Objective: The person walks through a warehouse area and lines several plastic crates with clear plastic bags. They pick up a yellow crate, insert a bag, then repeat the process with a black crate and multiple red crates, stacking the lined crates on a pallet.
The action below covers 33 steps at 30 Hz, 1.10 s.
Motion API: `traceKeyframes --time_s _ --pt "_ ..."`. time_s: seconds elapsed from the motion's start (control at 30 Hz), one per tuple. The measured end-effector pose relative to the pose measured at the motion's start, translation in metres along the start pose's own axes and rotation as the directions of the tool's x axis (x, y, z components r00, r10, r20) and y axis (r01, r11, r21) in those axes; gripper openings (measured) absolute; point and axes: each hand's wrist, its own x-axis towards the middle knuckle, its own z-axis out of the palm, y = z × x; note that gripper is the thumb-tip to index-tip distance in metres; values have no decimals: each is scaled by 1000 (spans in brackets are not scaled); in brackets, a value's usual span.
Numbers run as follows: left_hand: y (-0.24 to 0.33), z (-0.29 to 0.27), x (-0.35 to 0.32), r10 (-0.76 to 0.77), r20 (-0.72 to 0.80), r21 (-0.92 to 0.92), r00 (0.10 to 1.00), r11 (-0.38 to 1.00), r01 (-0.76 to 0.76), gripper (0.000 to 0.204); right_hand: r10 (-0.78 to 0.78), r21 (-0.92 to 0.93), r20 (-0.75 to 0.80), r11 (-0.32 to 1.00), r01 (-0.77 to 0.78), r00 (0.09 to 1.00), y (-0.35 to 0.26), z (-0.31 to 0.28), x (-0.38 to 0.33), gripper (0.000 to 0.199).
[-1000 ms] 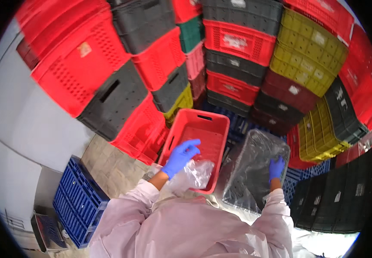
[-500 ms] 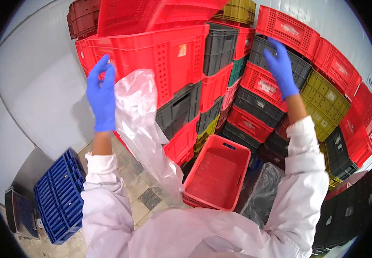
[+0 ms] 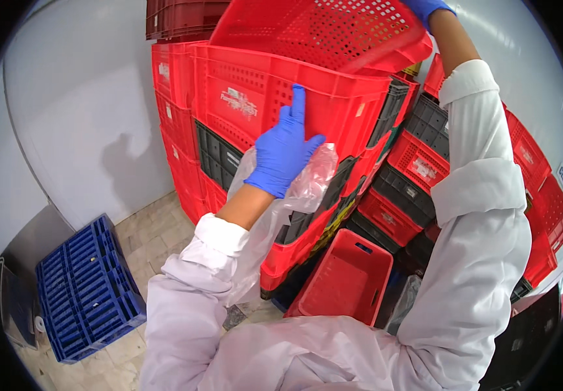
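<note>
My left hand, in a blue glove, lies against the front wall of a large red crate. Its index finger points straight up and the thumb sticks out sideways. Thin clear plastic sheeting hangs around and below that hand; whether any is pinched is unclear. Another red crate, with perforated walls, rests tilted on top of the large one. At the upper edge, my right hand, also gloved in blue, reaches to the tilted crate's far right corner. Its fingers are mostly out of view.
Tall stacks of red and black crates stand ahead and right. A shallow red crate sits low in front of me. Blue slatted plastic pallets lie on the tiled floor at left, by a white wall.
The view has turned, shifting the large crate rightward. My left hand has come across onto that crate's front wall. My right hand has risen from the right stack to the tilted crate's corner.
</note>
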Motion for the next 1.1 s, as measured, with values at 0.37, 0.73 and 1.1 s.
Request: traceKeyframes --time_s 0.37,0.73,1.1 --pt "-9 3 -2 -18 -42 -71 999 997 15 108 -149 -280 1 949 143 989 20 -3 7 34" --pt "-5 -1 -3 66 -180 -14 981 997 -69 95 13 551 -313 817 171 950 82 -95 -125 56" --pt "185 43 4 73 221 -917 972 354 182 57 465 701 -469 713 -4 751 134 -164 -342 68"
